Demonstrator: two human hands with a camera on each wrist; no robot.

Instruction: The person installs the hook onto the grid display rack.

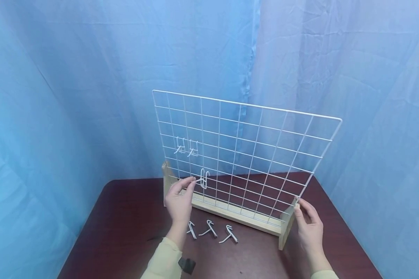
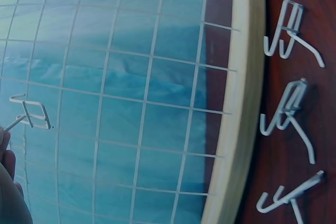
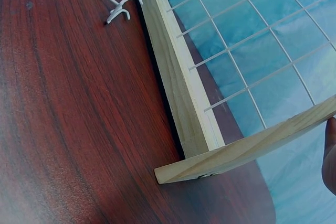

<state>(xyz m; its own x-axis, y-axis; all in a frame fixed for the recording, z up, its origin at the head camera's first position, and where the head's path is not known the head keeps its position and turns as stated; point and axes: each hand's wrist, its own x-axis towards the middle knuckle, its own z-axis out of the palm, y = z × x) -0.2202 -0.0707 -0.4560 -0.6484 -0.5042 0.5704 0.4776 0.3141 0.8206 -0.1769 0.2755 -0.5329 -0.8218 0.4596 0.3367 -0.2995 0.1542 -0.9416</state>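
**White wire hook (image 1: 204,179) pinched at the mesh, stand steadied at its end**

Just below the centre of the head view, the left hand (image 1: 180,197) has finger and thumb closed on the hook's projecting arm. The hook's bent tips face the grid panel (image 1: 236,135); whether they have caught a wire, I cannot tell. At lower right, the right hand (image 1: 310,224) pinches the top of the wooden end support (image 1: 285,224), by the panel's edge.

To seat it well, I would keep both tips level over one horizontal wire, lower until they bear, and let go only once the back lies flat. The hanging pair of hooks (image 1: 193,148), left of centre, offers a pattern. Steady pressure on the support should limit rocking.

No brand or label is legible; a small dark mark on the support, low in the right wrist view, is unreadable.
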